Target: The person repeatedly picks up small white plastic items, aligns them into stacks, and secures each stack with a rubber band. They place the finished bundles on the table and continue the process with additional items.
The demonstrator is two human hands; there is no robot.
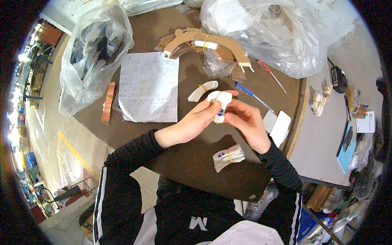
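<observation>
Above the middle of the brown table [175, 151], both hands are closed round a small stack of white curved pieces [223, 100] with a blue handwritten mark. My left hand [197, 121] presses its thumb on the stack's face. My right hand [247, 119] pinches the stack's right side with its fingers. Close to me lies a bundle of white pieces [228, 158], wrapped in a yellow rubber band and marked in blue. Just beyond my left hand rests a smaller off-white curved bundle [203, 91], also banded.
A handwritten sheet [149, 87] lies left. Brown cardboard arcs [204, 38] sit at the back between clear plastic bags [96, 57] [269, 36]. Blue [255, 97] and red [272, 77] pens, plus white rounded pieces [279, 127], lie right. A lighter side table [316, 141] adjoins.
</observation>
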